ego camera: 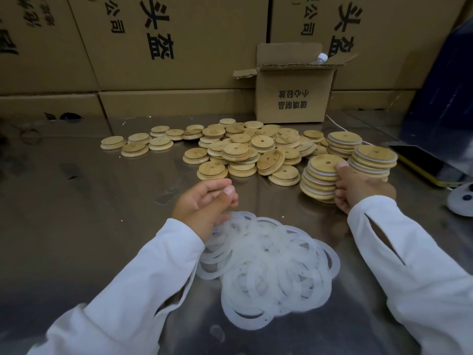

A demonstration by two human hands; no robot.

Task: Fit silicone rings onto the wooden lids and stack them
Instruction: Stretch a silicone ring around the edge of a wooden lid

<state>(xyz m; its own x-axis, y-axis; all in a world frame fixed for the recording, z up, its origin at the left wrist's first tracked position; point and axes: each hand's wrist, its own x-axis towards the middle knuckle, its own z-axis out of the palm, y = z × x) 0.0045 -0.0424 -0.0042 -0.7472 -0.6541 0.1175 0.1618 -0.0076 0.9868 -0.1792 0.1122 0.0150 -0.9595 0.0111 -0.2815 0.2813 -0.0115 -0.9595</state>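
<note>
Nearest, the left hand (204, 201) curls over the heap of silicone rings (268, 265); whether it pinches one, I cannot tell. The right hand (358, 188) grips one stack of ringed lids (320, 178), with two other stacks (343, 144) just beside. Beyond, many bare wooden lids (243, 149) wait, so I think much remains.

Steel table (89, 226), shiny, scuffed, a few pale crumbs on it. Loose wooden lids (240, 149) lay spread and heaped across the far middle, thinning out to the left. Silicone rings (271, 265) sat in a tangled pile near the front edge. Three stacks of ringed lids stood at right: a leaning stack (320, 175), a second stack (372, 160) and a rear stack (343, 142). A small open cardboard box (291, 98) sat behind the lids, with a white cable (337, 125) beside it. A white round object (460, 201) lay at the far right edge.
</note>
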